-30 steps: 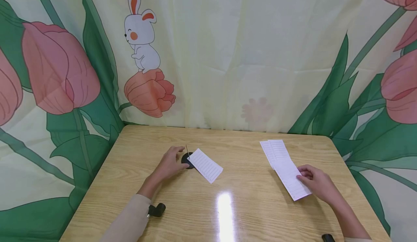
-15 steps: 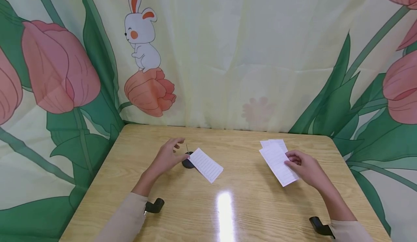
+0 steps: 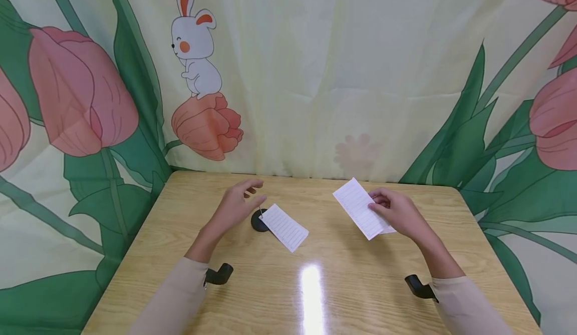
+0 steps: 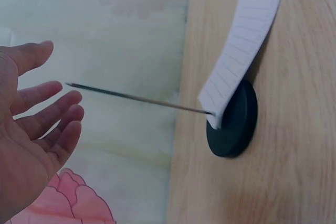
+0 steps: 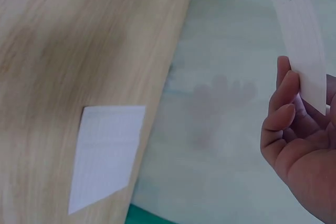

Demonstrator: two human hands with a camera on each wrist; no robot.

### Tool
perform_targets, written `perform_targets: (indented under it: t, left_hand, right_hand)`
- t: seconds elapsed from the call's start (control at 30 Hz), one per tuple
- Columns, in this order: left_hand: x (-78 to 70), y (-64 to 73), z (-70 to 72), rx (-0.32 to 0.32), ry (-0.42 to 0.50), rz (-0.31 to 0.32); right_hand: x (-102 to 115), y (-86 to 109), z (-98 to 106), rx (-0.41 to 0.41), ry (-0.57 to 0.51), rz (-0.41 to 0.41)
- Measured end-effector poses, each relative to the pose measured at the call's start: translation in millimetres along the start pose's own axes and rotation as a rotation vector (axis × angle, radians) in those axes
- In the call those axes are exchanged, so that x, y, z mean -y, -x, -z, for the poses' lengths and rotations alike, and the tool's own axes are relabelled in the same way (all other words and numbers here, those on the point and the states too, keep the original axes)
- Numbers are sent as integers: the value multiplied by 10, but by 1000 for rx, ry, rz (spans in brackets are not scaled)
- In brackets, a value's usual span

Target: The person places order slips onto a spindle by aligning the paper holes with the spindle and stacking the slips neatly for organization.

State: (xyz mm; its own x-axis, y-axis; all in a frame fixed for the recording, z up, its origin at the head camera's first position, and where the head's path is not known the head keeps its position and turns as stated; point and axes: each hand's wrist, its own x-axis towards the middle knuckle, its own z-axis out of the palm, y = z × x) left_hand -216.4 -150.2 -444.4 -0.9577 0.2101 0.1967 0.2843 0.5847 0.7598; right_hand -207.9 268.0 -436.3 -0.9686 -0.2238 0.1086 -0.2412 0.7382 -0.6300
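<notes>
1. Handling the held paper slip [image 3: 357, 209] well likely calls for a light pinch and a level far-left end, as thin paper would probably buckle if pushed edge-on.
2. The left hand [image 3: 233, 207] should mind the sharp tip of the receipt spike [image 4: 140, 98]; steadying its round black base [image 3: 259, 222] would be safer.
3. The right grip, that of the right hand [image 3: 397, 212], holds the slip by its right side between thumb and fingers; most of the paper reaches out to the left, above the table [image 3: 252, 300].
4. The left grip is wide, fingers loosely bent, holding nothing; the spike's tip lies just beside its fingertips.
5. An impaled slip [image 3: 285, 228] slants near-right from the base; another slip [image 5: 107, 156] lies on the table, under the right hand.
</notes>
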Motion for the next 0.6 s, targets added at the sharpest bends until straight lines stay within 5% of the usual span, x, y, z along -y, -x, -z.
perform_targets:
  t: [0.27,0.6]
  left_hand:
    - [-232,-101,-94,-39,62,-61]
    - [-443,-270,-280,-38,144,-55]
  right_hand:
    - [175,-154,-30,19,-47,28]
    - [410,-342,-136,53,-124,69]
